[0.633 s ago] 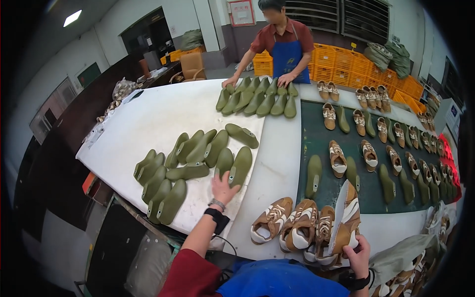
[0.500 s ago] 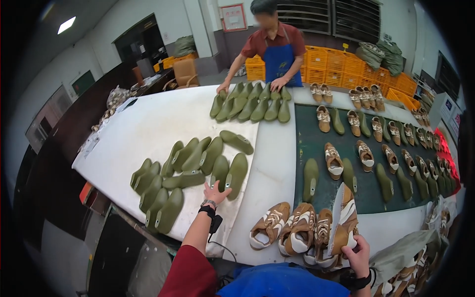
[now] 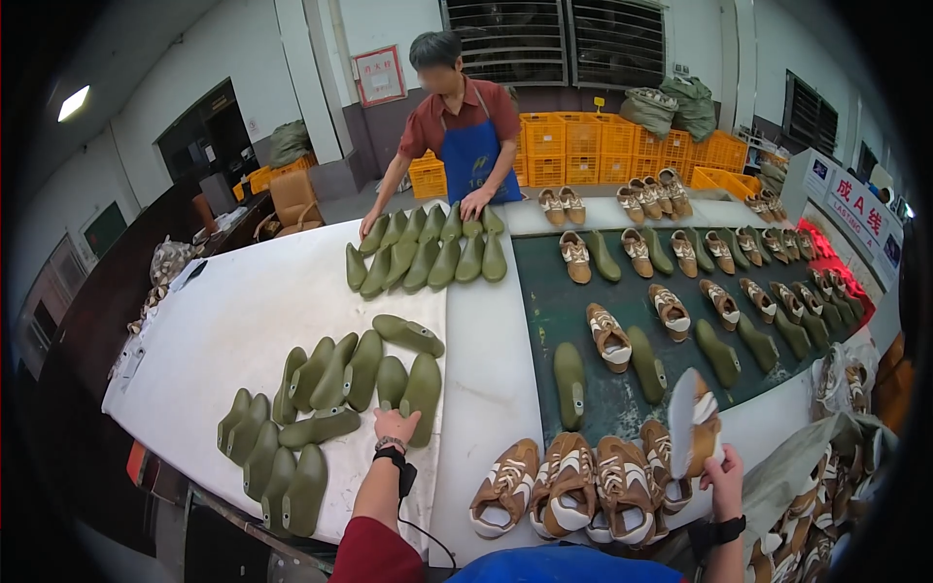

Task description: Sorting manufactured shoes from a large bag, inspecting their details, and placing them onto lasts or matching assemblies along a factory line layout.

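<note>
My left hand (image 3: 397,425) is closed around the near end of a green shoe last (image 3: 392,381) on the white table, its fingers partly hidden. Its thumb lies against a larger green last (image 3: 423,398) to the right. In my right hand (image 3: 722,483) is a brown and white sneaker (image 3: 696,428), tipped up so its pale sole shows, above the right end of a row of sneakers (image 3: 564,486) at the table's near edge. More green lasts (image 3: 306,486) lie in loose rows to the left of my left hand.
Across the table a co-worker (image 3: 471,146) in a blue apron touches a block of green lasts (image 3: 423,262). On the right, a dark green belt (image 3: 544,321) carries sneakers and lasts in rows. A sack of sneakers (image 3: 807,505) stands at near right. Yellow crates (image 3: 583,146) line the back.
The view has swung right. My left hand has gone from spread fingers to a grip on the last. My right hand has lifted the sneaker away from the row.
</note>
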Demonstrator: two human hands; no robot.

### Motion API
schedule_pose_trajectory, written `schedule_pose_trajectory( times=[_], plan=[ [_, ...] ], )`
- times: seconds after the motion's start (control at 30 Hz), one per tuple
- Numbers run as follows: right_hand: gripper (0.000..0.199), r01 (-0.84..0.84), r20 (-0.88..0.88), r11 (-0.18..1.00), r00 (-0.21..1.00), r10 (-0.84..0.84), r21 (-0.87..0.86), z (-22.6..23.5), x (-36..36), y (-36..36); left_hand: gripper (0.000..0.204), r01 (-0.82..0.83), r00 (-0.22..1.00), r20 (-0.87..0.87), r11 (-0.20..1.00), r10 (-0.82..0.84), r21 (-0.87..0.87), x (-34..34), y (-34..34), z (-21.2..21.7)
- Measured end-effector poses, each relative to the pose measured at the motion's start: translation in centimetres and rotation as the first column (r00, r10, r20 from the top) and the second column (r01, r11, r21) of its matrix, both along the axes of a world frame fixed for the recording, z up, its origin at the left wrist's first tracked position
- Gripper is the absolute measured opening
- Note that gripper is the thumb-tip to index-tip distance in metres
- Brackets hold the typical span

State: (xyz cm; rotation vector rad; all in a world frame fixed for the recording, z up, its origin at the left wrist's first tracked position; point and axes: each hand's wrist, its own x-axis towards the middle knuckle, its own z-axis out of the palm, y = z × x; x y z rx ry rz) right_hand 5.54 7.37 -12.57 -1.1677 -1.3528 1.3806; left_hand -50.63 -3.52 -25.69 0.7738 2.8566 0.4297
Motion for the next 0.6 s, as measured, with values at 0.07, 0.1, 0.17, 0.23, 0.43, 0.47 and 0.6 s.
schedule_pose_trajectory(
  times=[0.07,0.1,0.17,0.23,0.43,0.47,0.6],
  plan=[
    [0.014,0.126,-0.022,0.991,0.992,-0.125,0.040,-0.8,1.1,0.8,0.061,0.045,0.997,-0.073,0.996,-0.040,0.073,1.9,0.2,0.0],
    [0.014,0.145,-0.019,0.989,0.989,-0.144,0.038,-1.1,1.2,1.1,0.061,0.064,0.996,-0.069,0.995,-0.059,0.071,2.8,0.2,-0.2],
    [0.014,0.207,-0.044,0.978,0.978,-0.206,0.014,-1.8,1.5,1.6,0.056,0.133,0.989,-0.072,0.986,-0.126,0.102,4.7,-0.2,-0.4],
    [0.014,0.242,-0.046,0.970,0.969,-0.242,0.008,-2.6,1.6,2.0,0.052,0.222,0.966,-0.156,0.969,-0.204,0.104,6.1,-0.1,-0.8],
    [0.018,0.225,-0.001,0.974,0.974,-0.225,-0.026,-3.4,1.4,2.5,0.049,0.206,0.979,-0.009,0.974,-0.206,0.093,8.2,2.7,0.6],
    [0.019,0.230,-0.006,0.972,0.973,-0.230,-0.039,-3.4,1.3,2.6,0.048,0.217,0.976,0.002,0.967,-0.219,0.133,8.6,3.1,0.7],
    [0.019,0.194,0.003,0.978,0.981,-0.194,-0.075,-4.1,1.1,3.1,0.066,0.343,0.928,0.126,0.936,-0.351,0.078,8.0,5.4,1.8]
  ],
)
